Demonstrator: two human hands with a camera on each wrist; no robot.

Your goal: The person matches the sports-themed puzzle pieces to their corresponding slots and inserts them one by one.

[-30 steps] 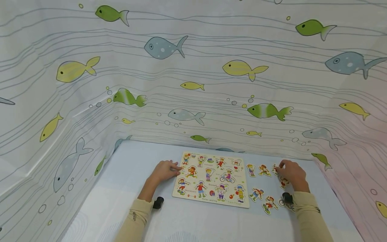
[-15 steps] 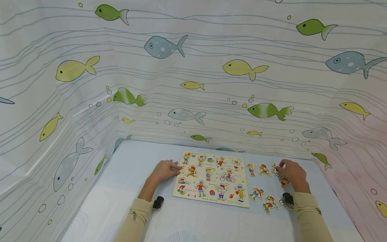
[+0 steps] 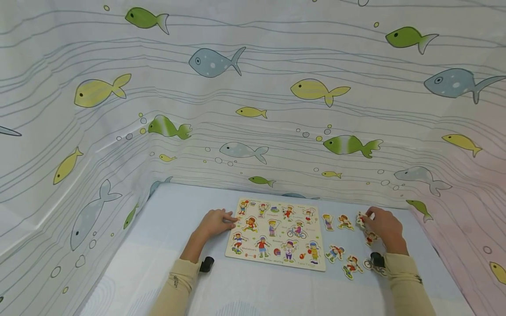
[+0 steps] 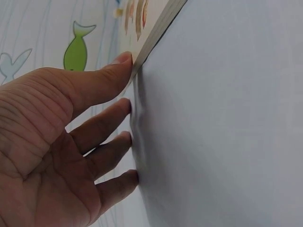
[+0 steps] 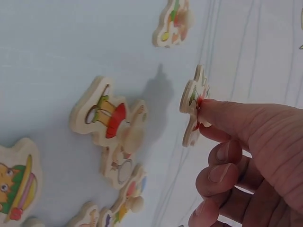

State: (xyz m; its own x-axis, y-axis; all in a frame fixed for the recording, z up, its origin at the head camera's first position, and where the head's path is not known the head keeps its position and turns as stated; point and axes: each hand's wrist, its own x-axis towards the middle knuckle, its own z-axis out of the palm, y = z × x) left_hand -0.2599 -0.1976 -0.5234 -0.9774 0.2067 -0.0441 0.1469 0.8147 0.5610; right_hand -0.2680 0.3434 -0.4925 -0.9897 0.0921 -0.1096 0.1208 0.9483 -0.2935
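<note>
My right hand (image 3: 383,226) pinches a small wooden puzzle piece (image 5: 188,97) between thumb and index finger. In the right wrist view that piece is tilted on edge, with a shadow on the cloth beside it. The left hand (image 3: 215,223) is at the left edge of the puzzle board (image 3: 249,240), its thumb against the board's side and its other fingers loosely spread on the cloth. Printed sports figures cover the board. Just below the right hand lies a piece with a red garment (image 5: 113,123), its knob facing up.
Several loose pieces lie right of the board, among them a runner (image 3: 345,222), a skateboarder (image 3: 352,267) and a bicycle piece (image 3: 373,267) partly hidden by the right wrist camera. A fish-printed sheet (image 3: 253,131) rises behind the pale cloth-covered table (image 3: 272,289).
My right hand has risen slightly and shifted a little right, with the pinched piece tilting up along with it. The left hand and the board stay put.
</note>
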